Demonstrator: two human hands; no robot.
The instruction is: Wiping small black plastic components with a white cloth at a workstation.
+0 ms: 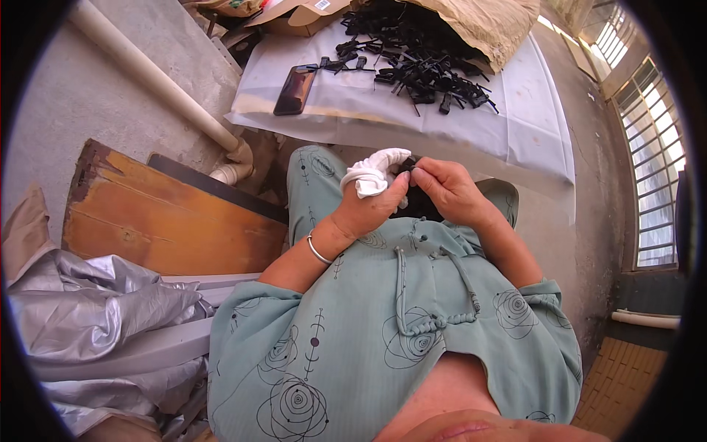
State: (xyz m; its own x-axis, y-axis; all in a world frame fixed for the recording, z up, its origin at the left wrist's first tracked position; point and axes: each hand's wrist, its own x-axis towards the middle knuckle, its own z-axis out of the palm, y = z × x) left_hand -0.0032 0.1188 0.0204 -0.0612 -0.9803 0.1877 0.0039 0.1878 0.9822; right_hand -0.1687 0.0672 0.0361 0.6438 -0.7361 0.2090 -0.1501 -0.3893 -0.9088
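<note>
Above my lap, both hands meet at a small black plastic part [410, 163], most of it hidden by fingers. My left hand [368, 210] is closed on the part, with a white cloth [373, 171] wrapped about its fingers. With thumb and fingers pinched together, my right hand [451, 190] grips the same part from the other side. Beyond them, a heap of similar black plastic parts [421, 77], with thin stems sticking out, lies on a table under a whitish plastic sheet [331, 121].
A dark phone [297, 90] lies left of the heap. Behind it are a brown paper sack [490, 26] and an open cardboard box [313, 16]. To my left stand a worn wooden board [169, 214], a silver sheet [96, 309] and a pale pipe [158, 77]. A barred window [652, 162] is right.
</note>
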